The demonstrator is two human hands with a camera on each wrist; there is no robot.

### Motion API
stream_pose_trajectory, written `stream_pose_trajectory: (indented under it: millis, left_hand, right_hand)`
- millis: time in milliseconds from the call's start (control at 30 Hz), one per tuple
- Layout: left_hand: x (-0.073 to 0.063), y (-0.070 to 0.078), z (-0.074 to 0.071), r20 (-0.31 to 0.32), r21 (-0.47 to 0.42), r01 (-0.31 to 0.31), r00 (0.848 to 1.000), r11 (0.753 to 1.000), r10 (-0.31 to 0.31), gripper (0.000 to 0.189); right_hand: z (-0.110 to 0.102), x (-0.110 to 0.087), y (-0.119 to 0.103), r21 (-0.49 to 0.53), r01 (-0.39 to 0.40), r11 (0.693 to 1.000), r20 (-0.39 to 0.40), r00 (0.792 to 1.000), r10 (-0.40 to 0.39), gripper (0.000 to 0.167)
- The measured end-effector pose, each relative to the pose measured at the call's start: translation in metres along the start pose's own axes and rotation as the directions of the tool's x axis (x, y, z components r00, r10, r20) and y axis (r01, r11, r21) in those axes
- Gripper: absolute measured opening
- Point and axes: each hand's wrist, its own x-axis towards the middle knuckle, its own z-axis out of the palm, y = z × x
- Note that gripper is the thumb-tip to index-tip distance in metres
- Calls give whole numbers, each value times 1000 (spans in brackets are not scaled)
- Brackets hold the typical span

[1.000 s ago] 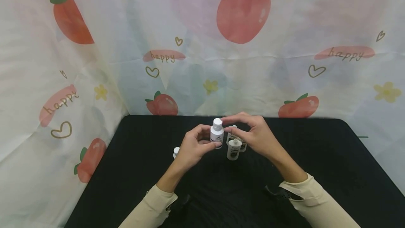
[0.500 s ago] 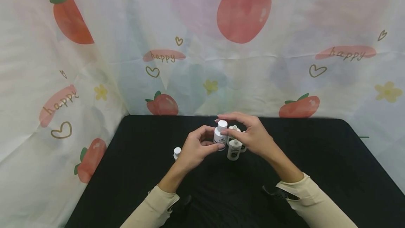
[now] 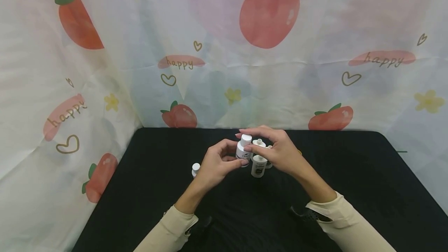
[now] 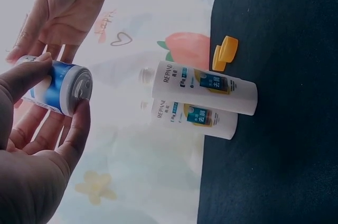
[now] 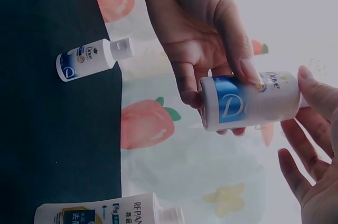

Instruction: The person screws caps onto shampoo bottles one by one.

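A small white Dove bottle [image 3: 241,153] with a blue band hangs above the table, gripped by my left hand [image 3: 215,164] with the thumb in front and fingers behind. My right hand [image 3: 281,151] pinches its white cap [image 3: 246,138] from the right, thumb and forefinger at the neck. In the right wrist view the Dove bottle [image 5: 251,100] shows its label, with the cap mostly hidden by the right thumb. The left wrist view shows the bottle's base [image 4: 81,89] turned towards the camera.
White REPAND bottles [image 3: 258,166] with bare nozzles stand on the black table [image 3: 315,228] just right of the held bottle. Another capped Dove bottle [image 5: 87,59] stands to the left. Two orange-yellow caps [image 4: 227,49] lie beyond the REPAND bottles. A printed cloth [image 3: 224,30] hangs behind.
The held Dove bottle has shifted slightly right and down with my left hand. My right thumb and forefinger have moved from beside the cap to around it.
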Motion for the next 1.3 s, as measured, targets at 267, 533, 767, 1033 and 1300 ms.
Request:
stream_pose_trajectory:
  millis: [267, 533, 767, 1033, 1300]
  left_hand:
    - [0, 0, -1, -8, 13, 1, 1000, 1000, -1, 39]
    - [-1, -1, 0, -6, -10, 11, 1000, 1000, -11, 38]
    - [-1, 0, 0, 14, -22, 14, 1000, 1000, -14, 40]
    - [0, 1, 0, 48, -11, 22, 999, 1000, -22, 38]
    - [-1, -1, 1, 30, -13, 20, 999, 1000, -20, 38]
  right_hand:
    - [-6, -2, 0, -16, 1, 1000, 23, 1000, -1, 44]
    - [-1, -3, 3, -7, -70, 998, -10, 997, 70, 36]
    - [-5, -2, 4, 72, -123, 990, 49, 992, 120, 36]
    - [-10, 1, 9, 203, -126, 971, 145, 985, 98, 40]
    - [-5, 0, 9, 204, -124, 971, 110, 989, 103, 34]
